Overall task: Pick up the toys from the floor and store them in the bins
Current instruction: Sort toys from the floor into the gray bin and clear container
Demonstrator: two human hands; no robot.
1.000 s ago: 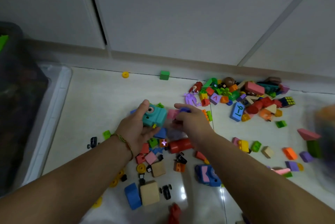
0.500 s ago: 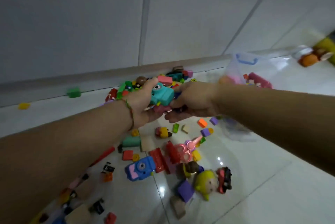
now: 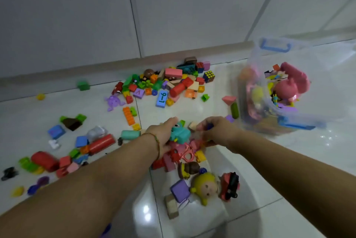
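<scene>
With the left hand [image 3: 161,134] gripping the teal camera [image 3: 180,133] and the right hand [image 3: 218,131] pinching a blue piece [image 3: 210,127], both probably needed firm holds until above the bin [image 3: 248,60].

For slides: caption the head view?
Left hand holds teal toy camera, right hand grips a blue piece, clear bin nearby.
</scene>
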